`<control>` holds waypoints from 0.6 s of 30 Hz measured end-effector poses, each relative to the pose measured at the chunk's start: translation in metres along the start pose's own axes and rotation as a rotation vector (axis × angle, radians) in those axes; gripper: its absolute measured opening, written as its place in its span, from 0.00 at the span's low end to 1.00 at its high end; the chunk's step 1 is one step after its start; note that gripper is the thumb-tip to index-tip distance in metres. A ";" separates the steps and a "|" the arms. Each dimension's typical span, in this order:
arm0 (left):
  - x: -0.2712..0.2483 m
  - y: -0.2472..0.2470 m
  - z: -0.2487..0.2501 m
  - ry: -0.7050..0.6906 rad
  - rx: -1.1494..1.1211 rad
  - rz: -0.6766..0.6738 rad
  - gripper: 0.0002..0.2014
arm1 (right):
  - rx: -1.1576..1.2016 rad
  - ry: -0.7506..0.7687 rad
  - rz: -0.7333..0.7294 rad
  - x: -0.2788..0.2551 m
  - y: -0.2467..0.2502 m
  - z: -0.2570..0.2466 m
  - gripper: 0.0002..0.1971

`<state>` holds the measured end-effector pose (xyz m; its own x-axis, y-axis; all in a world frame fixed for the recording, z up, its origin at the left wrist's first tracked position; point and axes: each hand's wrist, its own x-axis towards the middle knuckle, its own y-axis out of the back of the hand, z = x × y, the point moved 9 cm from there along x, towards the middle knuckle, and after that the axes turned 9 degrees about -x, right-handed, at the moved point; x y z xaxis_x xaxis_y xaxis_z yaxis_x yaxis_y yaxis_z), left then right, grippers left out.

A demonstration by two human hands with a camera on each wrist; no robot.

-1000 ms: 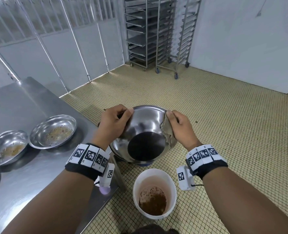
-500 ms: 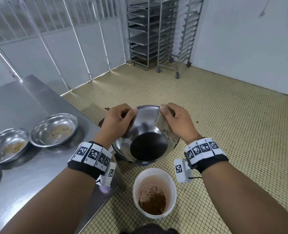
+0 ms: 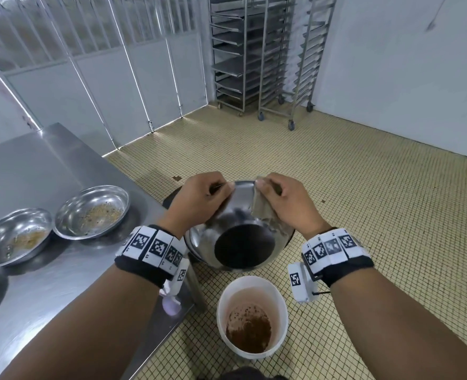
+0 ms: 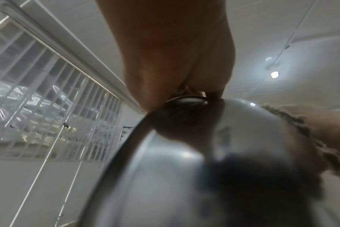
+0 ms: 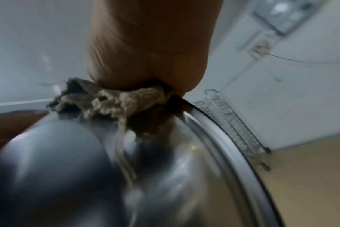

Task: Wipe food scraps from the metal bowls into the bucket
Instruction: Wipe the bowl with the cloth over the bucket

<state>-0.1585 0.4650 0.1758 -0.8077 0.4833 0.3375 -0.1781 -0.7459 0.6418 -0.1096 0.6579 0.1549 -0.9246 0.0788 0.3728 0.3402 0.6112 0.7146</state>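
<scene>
We held the metal bowl [image 3: 237, 237] tipped over, its underside toward us, above the white bucket [image 3: 251, 319] standing on the tiled floor. Our left hand [image 3: 199, 201] gripped its far rim with curled fingers, while our right hand [image 3: 284, 204] pinched a beige cloth [image 3: 262, 212] against the rim just beside it. Two more scrap-speckled bowls [image 3: 92, 211] sat touching on the steel table [image 3: 48, 283] to our left.
</scene>
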 end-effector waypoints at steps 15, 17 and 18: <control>-0.001 0.008 -0.004 0.067 -0.161 0.100 0.14 | -0.005 -0.018 -0.023 0.006 0.001 0.000 0.12; -0.001 0.019 -0.009 0.073 -0.200 0.172 0.14 | 0.112 -0.083 0.011 0.000 0.002 0.016 0.15; -0.002 0.024 -0.014 0.092 -0.232 0.215 0.15 | 0.180 -0.127 0.028 -0.004 0.002 0.026 0.16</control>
<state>-0.1690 0.4398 0.1807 -0.8862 0.2678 0.3781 -0.1126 -0.9161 0.3849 -0.1097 0.6786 0.1394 -0.9331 0.1895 0.3057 0.3408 0.7374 0.5831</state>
